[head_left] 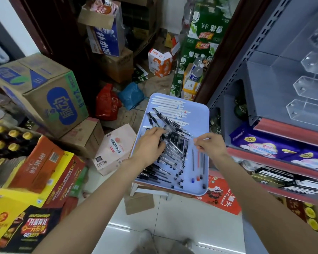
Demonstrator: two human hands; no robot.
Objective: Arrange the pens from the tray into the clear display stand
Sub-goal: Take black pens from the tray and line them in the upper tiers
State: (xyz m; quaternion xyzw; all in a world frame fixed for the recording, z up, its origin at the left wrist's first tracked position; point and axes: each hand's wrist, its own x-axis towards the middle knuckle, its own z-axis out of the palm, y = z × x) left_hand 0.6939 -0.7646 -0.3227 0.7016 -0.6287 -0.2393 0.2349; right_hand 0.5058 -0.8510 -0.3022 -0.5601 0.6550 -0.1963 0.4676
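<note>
Dozens of pens [173, 143] lie in the tray [200, 114]. My left hand [149, 143] spreads flat on the black heap; my right hand [209, 143] pinches one pen. Stand [308, 92] sits empty at two o'clock. Advice: lift singly, keep caps aligned.

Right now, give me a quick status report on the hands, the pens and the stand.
Left hand on the black pens, fingers spread. Right hand pinching a white pen over the tray. Clear display stand on the shelf, compartments look empty. Nothing blocking.
</note>
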